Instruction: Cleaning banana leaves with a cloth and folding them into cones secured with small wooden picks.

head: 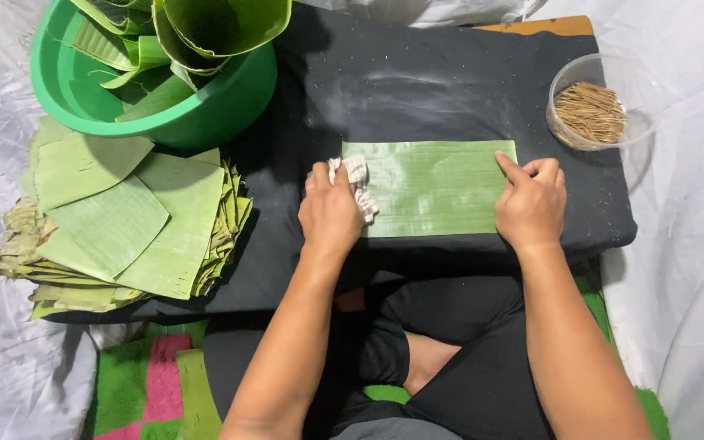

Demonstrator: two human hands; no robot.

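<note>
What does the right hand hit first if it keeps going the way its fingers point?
The right hand points up-left along the banana leaf piece it presses. Beyond the leaf's top edge lies only bare black cloth, so the way looks free; the clear bowl of sticks sits off to the right.

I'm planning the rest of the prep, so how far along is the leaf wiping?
Looks done: a stack of cut leaf pieces lies flat at the left. In hand: the left hand presses a cloth on one leaf rectangle while the right hand pins its far end. Left, probably: rolled leaves in the green basin; the sticks in the clear bowl lie untouched.
</note>
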